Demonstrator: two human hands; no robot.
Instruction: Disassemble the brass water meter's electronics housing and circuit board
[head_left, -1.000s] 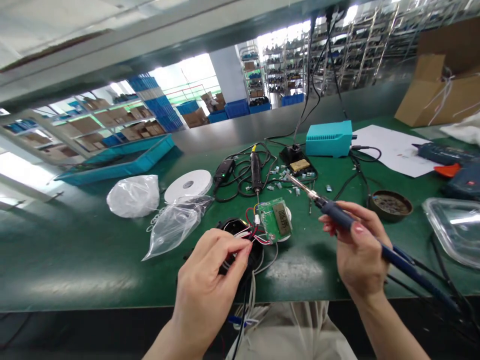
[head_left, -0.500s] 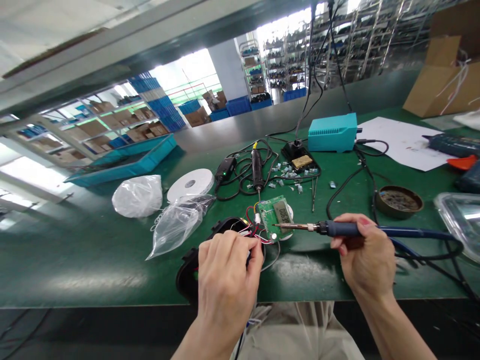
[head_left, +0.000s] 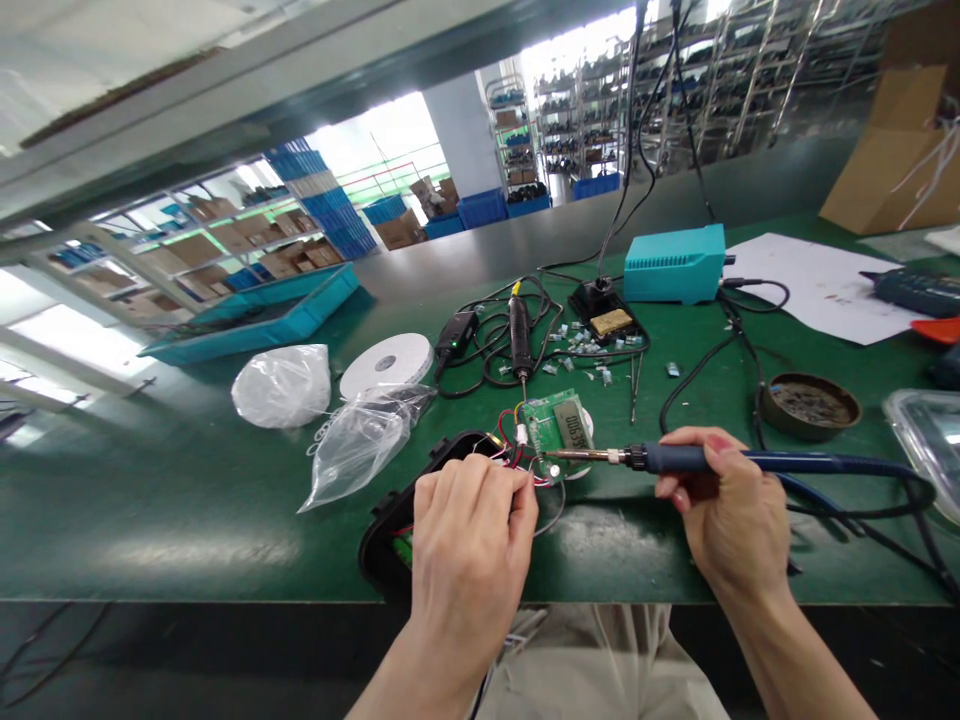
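Observation:
My right hand (head_left: 731, 510) is closed around the blue handle of a soldering iron (head_left: 675, 459). Its metal tip reaches left to the near corner of a small green circuit board (head_left: 559, 425) with a grey display. My left hand (head_left: 469, 545) has its fingers pinched on thin red and white wires (head_left: 517, 462) that run from the board. Under that hand lies a black plastic housing (head_left: 390, 535), partly hidden by it.
A teal soldering station (head_left: 675, 263) and its stand with a sponge (head_left: 607, 318) sit behind the board. A black screwdriver (head_left: 519, 335), cables, clear plastic bags (head_left: 360, 440), a white tape roll (head_left: 386, 365), a round tin (head_left: 810, 405) and white paper (head_left: 817, 285) lie on the green bench.
The soldering iron swung down from pointing at the stand to lie level, its tip now at the board. My left hand moved right and closed on the wires by the housing.

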